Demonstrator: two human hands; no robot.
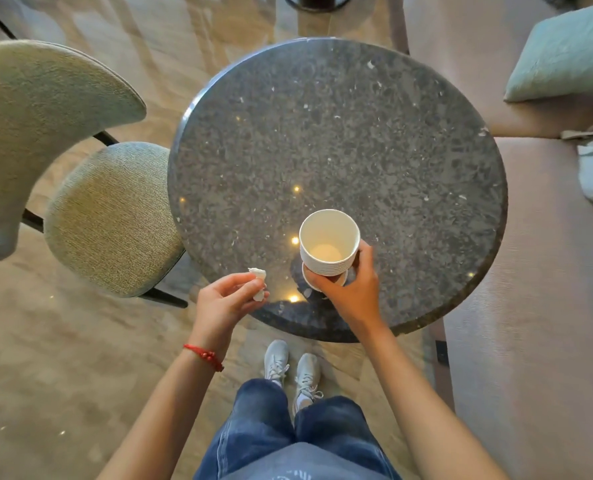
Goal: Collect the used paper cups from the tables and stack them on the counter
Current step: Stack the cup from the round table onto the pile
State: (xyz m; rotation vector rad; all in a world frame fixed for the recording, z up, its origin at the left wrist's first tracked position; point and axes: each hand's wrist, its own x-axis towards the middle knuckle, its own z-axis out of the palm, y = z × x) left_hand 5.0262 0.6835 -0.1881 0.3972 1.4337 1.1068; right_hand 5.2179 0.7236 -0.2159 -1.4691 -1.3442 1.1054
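Two hands busy: right hand (348, 289) fingers wrap stacked paper cups (329, 245) above worktop (357, 133) near edge; left hand (222, 303) fingers pinch crumpled tissue (258, 284). No readable writing on cups.

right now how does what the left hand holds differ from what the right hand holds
The left hand pinches a small crumpled white tissue in its fingertips; the right hand wraps round the base of a white paper cup. The tissue is shapeless and scrunched; the paper cup is rigid, ribbed, upright and open-topped. The tissue is much smaller than the cup. Both are white and held over the round stone table.
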